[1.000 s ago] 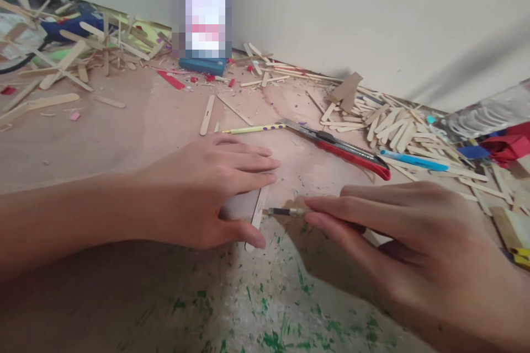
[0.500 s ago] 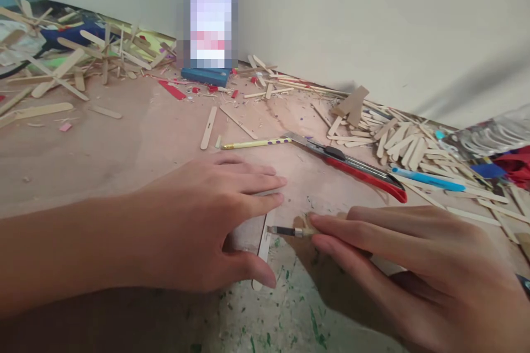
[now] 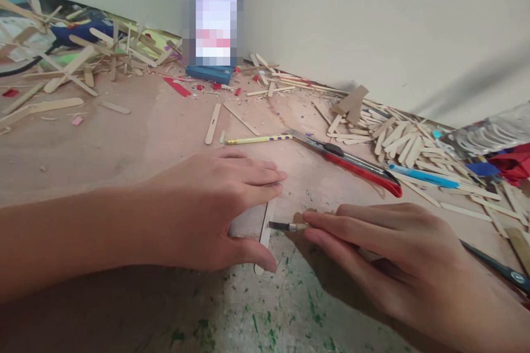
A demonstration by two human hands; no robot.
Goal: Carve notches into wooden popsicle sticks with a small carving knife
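My left hand (image 3: pixel 219 201) lies flat with its fingers stretched out, pressing a wooden craft stick (image 3: pixel 265 236) onto the worn surface (image 3: pixel 290 298). Its thumb rests near the stick's near end, while the fingers cover the far end. In my right hand (image 3: pixel 385 253), a small carving chisel (image 3: pixel 284 226) is pinched between thumb and fingers, its handle mostly hidden. The blade points left, its tip at a small cut mark on the stick's middle. Beyond the hands are a yellow pencil (image 3: pixel 256 140) and a red utility knife (image 3: pixel 351 164) with its blade out.
Loose craft sticks (image 3: pixel 401 140) are heaped at the right, beside a blue pen (image 3: pixel 424 176). Crossed sticks (image 3: pixel 68 71) pile up at the far left. A blurred-out upright screen (image 3: pixel 213 11) stands on a blue block (image 3: pixel 209 73) against the wall. A dark-handled tool (image 3: pixel 497 266) lies by my right wrist.
The view has shifted slightly. The chisel blade still meets the stick, with its angle a little changed. My left hand keeps its place on the stick.
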